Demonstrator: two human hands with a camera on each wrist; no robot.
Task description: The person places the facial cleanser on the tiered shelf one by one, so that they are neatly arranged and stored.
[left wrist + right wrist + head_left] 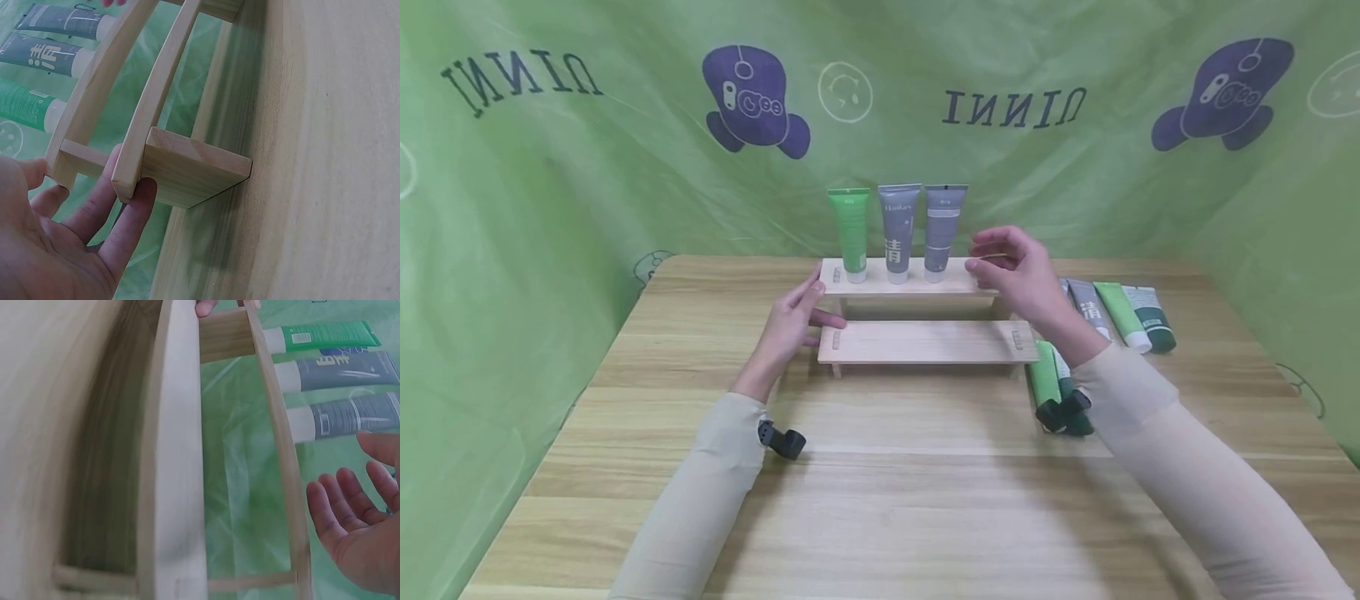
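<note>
A two-tier wooden shelf [917, 343] stands on the table. On its upper tier, a green squeeze tube [852, 225] and two grey-blue squeeze tubes, a middle one [898, 225] and a right one [942, 229], stand upright on their white caps. My left hand [786, 327] holds the shelf's left end, thumb at the upper board [87, 119] and other fingers against the lower board's end. Close to the right grey-blue tube, my right hand [1018, 271] hovers at the upper tier's right end with fingers loosely bent and nothing held.
Right of the shelf lie more tubes: a grey-blue one [1086, 304], a green one [1122, 312] and a white and dark-green one [1152, 317]. Another green tube [1043, 375] lies beside the lower tier, partly under my right wrist. A green printed curtain [880, 150] hangs behind the table.
</note>
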